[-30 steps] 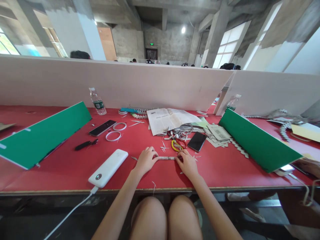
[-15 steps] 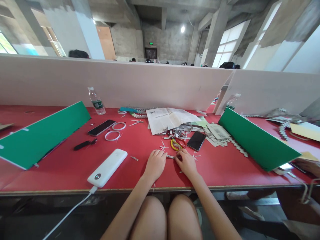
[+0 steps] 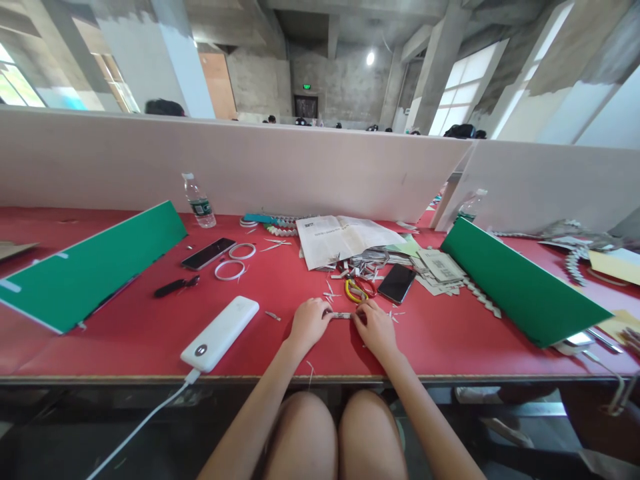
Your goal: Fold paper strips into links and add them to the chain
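- Paper strip [image 3: 343, 315]: a short, narrow, printed piece lying crosswise over the near part of the red counter [image 3: 280, 360], between the two hands; whether it touches the surface I cannot tell.
- Grip: the left hand [image 3: 309, 325] appears pinched on the strip's left end and the right hand [image 3: 376, 327] on its right end; the fingers cover both ends, so only the middle shows.
- The strip could tear or crease in the wrong place if the hands pull unevenly, since thin paper probably gives little warning.
- It could also skew if one end is pressed harder; with the ends hidden under the fingers, a misaligned edge would be hard to notice.
- Loose scraps [image 3: 330, 293] lie just to the far side of the hands and might get caught up with the strip.
- The yellow-and-red-handled tool [image 3: 350, 292] sits just beyond the right hand; a knuckle might knock it towards the dark phone [image 3: 397, 283] on its right.
- Containers: a clear capped bottle [image 3: 200, 205] stands at the far left; how much liquid it holds is hard to judge.
- A second bottle [image 3: 470, 203], far right, is partly hidden by the right green board [image 3: 520, 283]; its contents cannot be made out.
- The paper pile [image 3: 367, 263] lies loose, partly under the newspaper sheet [image 3: 345, 240], with no container around it; a bump could scatter it.
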`<state>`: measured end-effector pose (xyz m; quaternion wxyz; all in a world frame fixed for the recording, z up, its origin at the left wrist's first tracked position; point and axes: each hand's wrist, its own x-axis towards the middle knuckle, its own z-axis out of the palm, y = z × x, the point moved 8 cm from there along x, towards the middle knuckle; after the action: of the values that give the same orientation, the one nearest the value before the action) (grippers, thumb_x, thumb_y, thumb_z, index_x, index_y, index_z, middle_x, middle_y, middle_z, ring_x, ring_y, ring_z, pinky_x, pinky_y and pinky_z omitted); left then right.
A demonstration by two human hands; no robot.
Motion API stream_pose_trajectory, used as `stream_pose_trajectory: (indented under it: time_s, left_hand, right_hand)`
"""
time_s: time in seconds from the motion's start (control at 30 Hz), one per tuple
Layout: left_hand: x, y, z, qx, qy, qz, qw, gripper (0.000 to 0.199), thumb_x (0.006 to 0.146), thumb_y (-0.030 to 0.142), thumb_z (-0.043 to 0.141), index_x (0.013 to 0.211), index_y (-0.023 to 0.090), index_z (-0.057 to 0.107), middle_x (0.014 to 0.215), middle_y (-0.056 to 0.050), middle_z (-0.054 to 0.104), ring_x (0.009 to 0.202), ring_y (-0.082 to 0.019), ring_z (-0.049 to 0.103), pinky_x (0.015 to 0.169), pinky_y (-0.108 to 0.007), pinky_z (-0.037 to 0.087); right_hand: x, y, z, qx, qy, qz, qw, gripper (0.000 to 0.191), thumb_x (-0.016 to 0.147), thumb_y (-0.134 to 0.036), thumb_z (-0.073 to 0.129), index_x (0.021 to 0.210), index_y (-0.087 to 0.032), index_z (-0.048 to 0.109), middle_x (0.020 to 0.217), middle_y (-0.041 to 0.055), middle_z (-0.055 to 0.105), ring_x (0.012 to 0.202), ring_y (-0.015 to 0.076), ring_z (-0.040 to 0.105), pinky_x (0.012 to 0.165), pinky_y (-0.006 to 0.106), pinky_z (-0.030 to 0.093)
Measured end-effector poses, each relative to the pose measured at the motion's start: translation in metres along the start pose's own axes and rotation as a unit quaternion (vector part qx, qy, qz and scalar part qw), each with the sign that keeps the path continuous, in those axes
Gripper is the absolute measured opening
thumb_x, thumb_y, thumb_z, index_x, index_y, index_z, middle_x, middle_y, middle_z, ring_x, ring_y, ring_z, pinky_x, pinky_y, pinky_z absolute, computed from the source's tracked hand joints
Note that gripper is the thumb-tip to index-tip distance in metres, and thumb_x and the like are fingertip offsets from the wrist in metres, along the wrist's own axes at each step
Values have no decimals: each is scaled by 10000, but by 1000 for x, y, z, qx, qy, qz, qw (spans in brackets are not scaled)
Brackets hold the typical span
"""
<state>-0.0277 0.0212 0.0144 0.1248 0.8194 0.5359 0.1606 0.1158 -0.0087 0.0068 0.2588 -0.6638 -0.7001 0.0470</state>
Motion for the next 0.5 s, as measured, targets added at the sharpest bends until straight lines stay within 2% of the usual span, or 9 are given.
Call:
stream_pose_trajectory:
  time_s: [0.2, 0.5]
  left_hand:
    - [6, -3, 0, -24, -4, -1, 1000, 184, 808, 328, 548, 781, 200, 676, 819, -51, 662, 798, -188, 581, 666, -274, 393]
    - [10, -8, 3, -75, -5, -4, 997, 114, 780, 282, 591, 803, 193, 658, 810, -32, 677, 755, -168, 594, 634, -250, 389]
  right_hand:
    - [2, 4, 2, -7, -1, 14, 1000, 136, 816, -233, 495, 773, -177, 611, 917, 61, 608, 777, 178, 592, 648, 271, 395]
    - [6, 9, 0, 26, -7, 26, 999, 142, 803, -265, 518, 728, -190, 613, 898, 38, 612, 767, 166, 602, 619, 257, 388]
